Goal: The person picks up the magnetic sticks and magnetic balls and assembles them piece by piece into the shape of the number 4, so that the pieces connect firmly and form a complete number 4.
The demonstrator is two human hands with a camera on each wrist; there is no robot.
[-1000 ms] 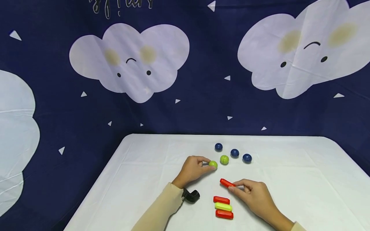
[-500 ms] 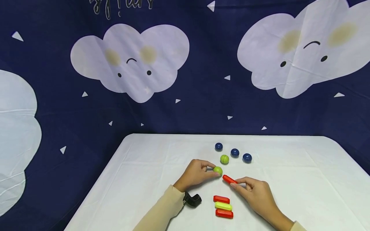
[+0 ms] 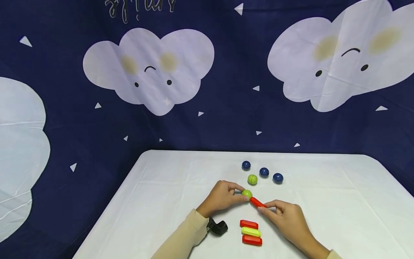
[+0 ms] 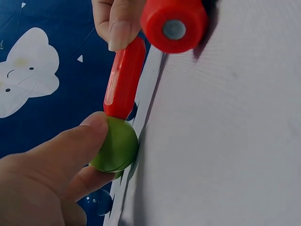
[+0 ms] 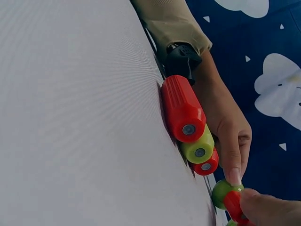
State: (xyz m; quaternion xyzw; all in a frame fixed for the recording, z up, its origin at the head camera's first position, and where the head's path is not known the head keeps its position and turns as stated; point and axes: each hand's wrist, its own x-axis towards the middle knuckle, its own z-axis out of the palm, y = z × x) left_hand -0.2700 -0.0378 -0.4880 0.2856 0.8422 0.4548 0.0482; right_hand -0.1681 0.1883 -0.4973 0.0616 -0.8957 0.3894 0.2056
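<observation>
Left grip [image 3: 222,196] — pinching green ball [image 3: 247,193] | right grip [image 3: 286,217] — pinching red rod [image 3: 257,202] | rod touching ball

White table [image 3: 330,208], faint creases across top, far corners rounded. Near far edge, three blue balls [image 3: 263,172] in slanting row, spaced apart. Green ball [image 3: 252,179] just in front of them. Closer to near edge, three short sticks [image 3: 252,240] side by side: yellow one between two red, grey discs on ends.
</observation>
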